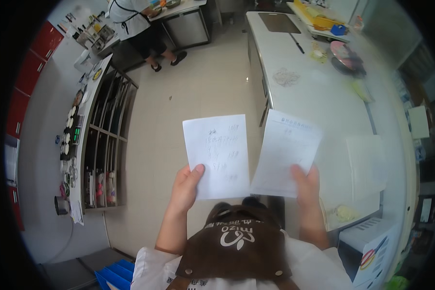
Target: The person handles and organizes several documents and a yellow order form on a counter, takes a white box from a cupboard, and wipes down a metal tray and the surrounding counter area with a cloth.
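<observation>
Closest to you, your brown apron (237,258) carries a white print over your white top. Just beyond it, the fingers of your left hand (184,186) are closed on a handwritten sheet (222,145), thumb on its front near the lower left edge and the rest mostly hidden. The fingers of your right hand (308,186) are likewise closed on a headed sheet (285,145), thumb at its lower right. You hold both white papers side by side in front of you, the right one leaning more, its writing fainter under a blue heading; their lower inner corners nearly meet, though you can't tell whether they touch. Behind your right-hand paper runs a long white table (324,99). On your left, past the pale floor (164,130), stands a shelf unit (106,133) with small dishes along its top. Farther down the table you have a pink plate (342,50), a knife (297,43) and a yellow tray (316,18). At the far end, a co-worker (126,21) in a white top stands by another counter (188,29)
</observation>
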`<action>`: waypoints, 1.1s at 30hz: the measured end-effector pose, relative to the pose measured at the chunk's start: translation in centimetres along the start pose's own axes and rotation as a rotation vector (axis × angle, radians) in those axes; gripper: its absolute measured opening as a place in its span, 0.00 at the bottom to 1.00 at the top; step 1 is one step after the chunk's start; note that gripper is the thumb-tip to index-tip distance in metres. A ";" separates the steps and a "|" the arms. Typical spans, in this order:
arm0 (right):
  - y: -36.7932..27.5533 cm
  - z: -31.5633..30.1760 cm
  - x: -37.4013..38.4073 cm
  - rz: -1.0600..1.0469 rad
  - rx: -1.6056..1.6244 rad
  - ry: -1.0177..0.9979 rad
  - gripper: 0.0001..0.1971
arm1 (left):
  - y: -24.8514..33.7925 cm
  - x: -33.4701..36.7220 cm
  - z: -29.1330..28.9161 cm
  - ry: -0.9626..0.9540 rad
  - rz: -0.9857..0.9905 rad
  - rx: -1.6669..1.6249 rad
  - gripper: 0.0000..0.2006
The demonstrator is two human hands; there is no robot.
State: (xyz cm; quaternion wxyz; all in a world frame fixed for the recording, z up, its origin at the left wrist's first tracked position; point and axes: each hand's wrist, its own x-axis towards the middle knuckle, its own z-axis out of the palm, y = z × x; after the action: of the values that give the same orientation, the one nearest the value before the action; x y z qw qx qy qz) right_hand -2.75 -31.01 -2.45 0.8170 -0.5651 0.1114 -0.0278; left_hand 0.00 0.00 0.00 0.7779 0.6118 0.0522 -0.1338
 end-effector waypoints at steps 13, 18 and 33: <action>-0.2 8.4 16.4 0.055 -0.056 -0.029 0.20 | 4.6 18.9 -5.1 -0.071 -0.026 -0.025 0.19; -0.8 14.4 22.6 0.015 -0.093 0.051 0.19 | 8.4 28.0 -8.7 -0.147 -0.040 -0.019 0.19; -1.7 14.5 35.3 -0.061 -0.054 0.403 0.19 | 12.6 48.2 -7.0 -0.343 -0.107 -0.020 0.18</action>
State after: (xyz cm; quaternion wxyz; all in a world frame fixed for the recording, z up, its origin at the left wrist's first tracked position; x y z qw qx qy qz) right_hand 34.89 -24.36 -1.34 0.7615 -0.5730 0.2560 -0.1621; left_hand 50.21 2.49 -1.74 0.7731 0.5686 -0.0475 -0.2769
